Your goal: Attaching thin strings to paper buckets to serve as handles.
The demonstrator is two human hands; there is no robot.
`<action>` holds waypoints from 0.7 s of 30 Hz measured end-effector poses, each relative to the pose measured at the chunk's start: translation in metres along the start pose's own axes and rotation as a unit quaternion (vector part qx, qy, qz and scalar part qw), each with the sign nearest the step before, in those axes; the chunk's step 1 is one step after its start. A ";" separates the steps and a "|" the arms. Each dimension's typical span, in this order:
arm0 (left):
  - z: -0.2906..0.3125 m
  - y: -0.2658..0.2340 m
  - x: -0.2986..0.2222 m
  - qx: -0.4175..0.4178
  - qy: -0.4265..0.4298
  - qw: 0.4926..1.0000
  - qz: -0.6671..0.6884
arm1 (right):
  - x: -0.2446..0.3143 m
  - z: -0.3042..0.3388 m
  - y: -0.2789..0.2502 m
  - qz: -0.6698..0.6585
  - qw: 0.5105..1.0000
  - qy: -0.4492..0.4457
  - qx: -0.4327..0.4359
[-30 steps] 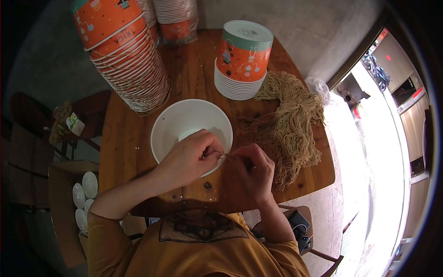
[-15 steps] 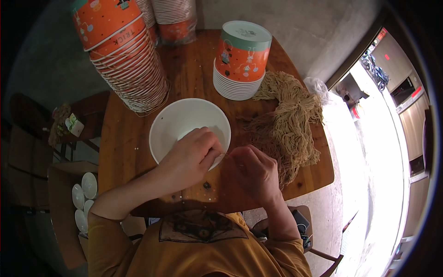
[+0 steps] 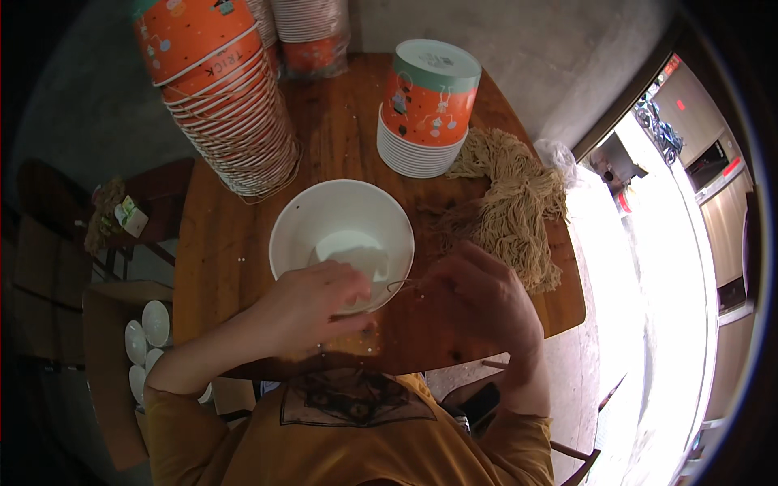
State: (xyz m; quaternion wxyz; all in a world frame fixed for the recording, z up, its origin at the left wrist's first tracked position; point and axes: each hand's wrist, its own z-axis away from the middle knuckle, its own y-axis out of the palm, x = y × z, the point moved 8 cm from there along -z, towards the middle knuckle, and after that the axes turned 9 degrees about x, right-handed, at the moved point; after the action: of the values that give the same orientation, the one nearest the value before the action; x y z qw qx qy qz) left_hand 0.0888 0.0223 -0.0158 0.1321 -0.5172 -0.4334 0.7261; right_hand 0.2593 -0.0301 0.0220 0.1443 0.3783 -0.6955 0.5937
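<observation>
A white-lined paper bucket (image 3: 332,215) stands mouth up in front of me. My left hand (image 3: 316,300) is over its near left rim, thumb apart from the fingers, which are a little blurred and hold nothing that I can see. To the right of the bucket my right hand (image 3: 486,296) is closed on a thin cord (image 3: 395,286). The cord's looped end sticks out toward the bucket's near right rim. Behind my right hand lies a large bundle of tan cords (image 3: 523,206).
Tall nested orange buckets (image 3: 231,121) stand at the far left, with plastic-wrapped buckets (image 3: 312,40) behind them. An upside-down orange and green bucket stack (image 3: 425,109) is at the back right. A cardboard box (image 3: 109,356) with white round pieces is left of the wooden table (image 3: 219,283).
My hands have moved apart: the left has opened and gone down and left, the right has drawn away to the right with the cord. The bucket has shifted slightly toward me.
</observation>
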 end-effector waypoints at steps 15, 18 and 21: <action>0.055 -0.043 0.021 -0.168 -0.023 0.977 -0.129 | 0.026 -0.072 0.081 0.082 0.983 -0.161 0.034; 0.036 -0.038 0.020 -0.175 -0.048 0.981 -0.075 | 0.021 -0.077 0.083 0.049 0.992 -0.112 0.029; 0.027 -0.030 0.031 -0.193 -0.052 0.977 -0.069 | 0.021 -0.078 0.084 0.037 0.994 -0.105 0.023</action>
State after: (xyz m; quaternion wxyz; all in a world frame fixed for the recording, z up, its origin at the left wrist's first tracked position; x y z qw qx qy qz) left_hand 0.0442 0.0464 -0.0107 0.0568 -0.4633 -0.6067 0.6435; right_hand 0.1676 0.0363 -0.0047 0.0399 0.4158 -0.7063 0.5715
